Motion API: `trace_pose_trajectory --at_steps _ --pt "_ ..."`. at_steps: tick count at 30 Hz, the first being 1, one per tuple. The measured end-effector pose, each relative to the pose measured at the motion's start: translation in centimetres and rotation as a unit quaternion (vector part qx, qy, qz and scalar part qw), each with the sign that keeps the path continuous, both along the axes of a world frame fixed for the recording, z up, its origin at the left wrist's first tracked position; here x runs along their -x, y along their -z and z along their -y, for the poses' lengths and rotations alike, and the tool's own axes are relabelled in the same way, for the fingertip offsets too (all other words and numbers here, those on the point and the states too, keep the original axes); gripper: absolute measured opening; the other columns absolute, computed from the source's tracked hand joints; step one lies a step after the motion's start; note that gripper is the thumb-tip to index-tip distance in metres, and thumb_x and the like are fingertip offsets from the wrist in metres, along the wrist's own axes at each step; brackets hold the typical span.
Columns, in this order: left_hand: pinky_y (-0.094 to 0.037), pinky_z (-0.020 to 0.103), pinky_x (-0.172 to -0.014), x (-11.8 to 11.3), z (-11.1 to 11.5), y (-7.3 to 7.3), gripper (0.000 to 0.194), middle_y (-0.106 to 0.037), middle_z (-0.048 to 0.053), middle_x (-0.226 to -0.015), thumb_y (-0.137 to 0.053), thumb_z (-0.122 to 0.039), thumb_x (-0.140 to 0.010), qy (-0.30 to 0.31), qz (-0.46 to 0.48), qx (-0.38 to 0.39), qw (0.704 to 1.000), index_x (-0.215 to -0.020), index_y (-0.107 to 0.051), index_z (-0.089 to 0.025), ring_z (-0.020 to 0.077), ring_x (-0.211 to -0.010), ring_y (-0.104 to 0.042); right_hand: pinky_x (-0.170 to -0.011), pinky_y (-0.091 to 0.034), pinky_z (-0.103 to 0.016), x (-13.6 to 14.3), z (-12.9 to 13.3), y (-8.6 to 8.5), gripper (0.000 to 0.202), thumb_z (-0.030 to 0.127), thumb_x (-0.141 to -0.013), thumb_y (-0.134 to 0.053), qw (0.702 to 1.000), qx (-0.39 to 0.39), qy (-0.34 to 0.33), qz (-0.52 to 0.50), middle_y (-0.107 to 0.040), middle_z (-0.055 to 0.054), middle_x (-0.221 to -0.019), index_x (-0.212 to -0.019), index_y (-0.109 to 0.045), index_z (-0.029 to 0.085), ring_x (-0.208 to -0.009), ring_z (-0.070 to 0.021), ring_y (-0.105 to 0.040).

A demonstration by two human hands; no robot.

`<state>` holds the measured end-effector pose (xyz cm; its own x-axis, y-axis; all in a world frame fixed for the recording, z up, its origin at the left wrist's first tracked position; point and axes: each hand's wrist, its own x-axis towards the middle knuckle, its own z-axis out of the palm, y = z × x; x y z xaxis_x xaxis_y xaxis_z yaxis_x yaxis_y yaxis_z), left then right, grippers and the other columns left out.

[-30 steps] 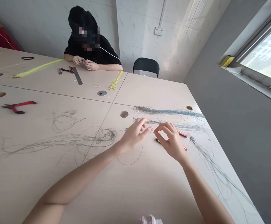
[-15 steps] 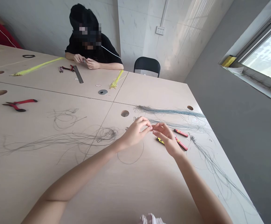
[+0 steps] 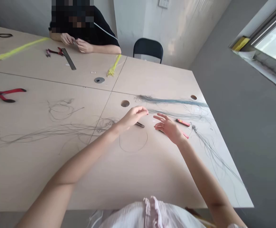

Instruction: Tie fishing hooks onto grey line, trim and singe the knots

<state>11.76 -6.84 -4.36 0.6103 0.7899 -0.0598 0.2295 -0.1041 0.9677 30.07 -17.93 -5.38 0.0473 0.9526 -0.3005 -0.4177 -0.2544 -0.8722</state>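
Observation:
My left hand [image 3: 133, 117] is closed in a pinch above the table. A thin grey line [image 3: 133, 151] hangs in a wide loop below it and seems to run up to the pinched fingertips. Its far end is too fine to make out. To the right, my right hand [image 3: 168, 127] is open, fingers apart, with nothing visible in it. It hovers over small red sticks with printed labels [image 3: 183, 122], partly covering them. Under my left hand, a dark slim tool [image 3: 140, 124] lies partly hidden.
Bundles of fine grey line lie left [image 3: 45, 131] and right [image 3: 206, 148], with a bluish bundle [image 3: 176, 101] behind. Red-handled pliers [image 3: 7, 93] rest at left. Across the table [image 3: 119, 186] a person [image 3: 83, 44] works near a metal ruler [image 3: 69, 59] and yellow strands [image 3: 114, 66].
My hands, close together at the fingertips before, have come apart. The right hand has opened, and the dark tool under my left hand shows more. The view has tilted down.

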Motion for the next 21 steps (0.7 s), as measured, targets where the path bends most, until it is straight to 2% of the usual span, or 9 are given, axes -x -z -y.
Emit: trace_pose_trajectory --at_steps 2,4,7,10,14,16,18,19,21 --pt "-0.045 0.037 -0.094 -0.1 0.4 -0.1 0.024 -0.067 0.004 -0.092 -0.057 -0.043 -0.084 0.016 0.001 -0.008 1.0 -0.081 -0.063 -0.02 0.023 -0.1 -0.059 -0.071 -0.05 -0.034 0.9 -0.3 -0.1 0.031 0.032 -0.083 -0.06 0.997 0.028 -0.043 -0.049 -0.066 -0.007 -0.119 -0.112 -0.064 0.025 -0.069 -0.0158 -0.058" --pt "-0.045 0.037 -0.092 -0.1 0.4 -0.2 0.023 -0.066 0.004 -0.091 -0.057 -0.042 -0.084 0.017 0.002 -0.018 1.0 -0.08 -0.063 -0.02 0.0225 -0.099 -0.059 -0.061 -0.046 -0.031 1.7 -0.4 -0.2 0.029 0.034 -0.086 -0.054 0.99 0.041 -0.097 -0.089 -0.068 -0.007 -0.097 -0.11 -0.064 0.021 -0.059 -0.014 -0.05" --pt "-0.044 0.038 -0.094 0.1 -0.5 0.0 0.02 -0.066 0.004 -0.089 -0.059 -0.039 -0.083 0.008 0.008 -0.019 1.0 -0.077 -0.063 -0.021 0.0225 -0.098 -0.058 -0.05 -0.036 -0.025 1.7 -0.2 -0.5 0.023 0.035 -0.088 -0.054 0.986 0.031 -0.136 -0.091 -0.043 0.004 -0.058 -0.092 -0.066 0.016 -0.048 -0.0105 -0.035" --pt "-0.041 0.038 -0.099 0.6 -1.9 0.2 0.015 -0.066 0.005 -0.087 -0.06 -0.033 -0.081 -0.03 -0.008 -0.005 1.0 -0.076 -0.063 -0.019 0.0219 -0.099 -0.058 -0.046 -0.025 -0.022 -0.4 0.6 -1.2 0.021 0.033 -0.085 -0.061 0.993 0.008 -0.108 -0.034 -0.021 0.009 -0.053 -0.073 -0.063 0.016 -0.045 -0.008 -0.023" --pt "-0.04 0.038 -0.099 1.2 -3.3 0.4 0.016 -0.064 0.005 -0.086 -0.06 -0.031 -0.082 -0.037 -0.02 0.033 0.999 -0.076 -0.063 -0.017 0.0209 -0.097 -0.057 -0.045 -0.024 -0.024 -4.3 1.4 -2.4 0.031 0.03 -0.085 -0.062 0.999 -0.005 0.013 0.053 -0.021 0.007 -0.052 -0.058 -0.051 0.02 -0.046 -0.0087 -0.021" --pt "-0.04 0.038 -0.098 1.3 -3.4 0.5 0.018 -0.065 0.005 -0.086 -0.06 -0.032 -0.083 -0.014 -0.011 0.038 0.999 -0.077 -0.063 -0.016 0.0202 -0.096 -0.058 -0.047 -0.029 -0.025 -4.9 1.5 -2.7 0.028 0.031 -0.088 -0.058 0.993 -0.005 0.082 0.081 -0.034 0.005 -0.055 -0.062 -0.051 0.021 -0.046 -0.0095 -0.027" --pt "-0.04 0.037 -0.098 1.4 -3.0 0.4 0.021 -0.066 0.004 -0.09 -0.061 -0.037 -0.083 0.017 -0.006 0.031 0.999 -0.082 -0.065 -0.016 0.0205 -0.098 -0.059 -0.051 -0.035 -0.028 -4.0 1.4 -2.5 0.019 0.033 -0.089 -0.056 0.989 -0.002 0.111 0.094 -0.058 0.001 -0.073 -0.074 -0.058 0.023 -0.049 -0.0101 -0.036" --pt "-0.041 0.037 -0.098 1.4 -2.8 0.2 0.023 -0.067 0.004 -0.093 -0.061 -0.04 -0.083 0.042 -0.007 0.025 0.999 -0.085 -0.066 -0.017 0.0209 -0.099 -0.059 -0.053 -0.038 -0.029 -3.1 1.2 -2.2 0.014 0.035 -0.088 -0.056 0.99 -0.002 0.103 0.092 -0.067 -0.001 -0.09 -0.081 -0.062 0.024 -0.05 -0.0105 -0.04" --pt "-0.043 0.036 -0.096 1.4 -2.2 -0.3 0.027 -0.067 0.004 -0.097 -0.058 -0.044 -0.085 0.085 -0.02 0.004 0.996 -0.088 -0.066 -0.019 0.0218 -0.101 -0.06 -0.056 -0.042 -0.032 -0.8 0.8 -1.3 0.021 0.038 -0.083 -0.059 0.997 0.001 0.038 0.064 -0.068 -0.005 -0.121 -0.097 -0.067 0.026 -0.054 -0.0119 -0.047"
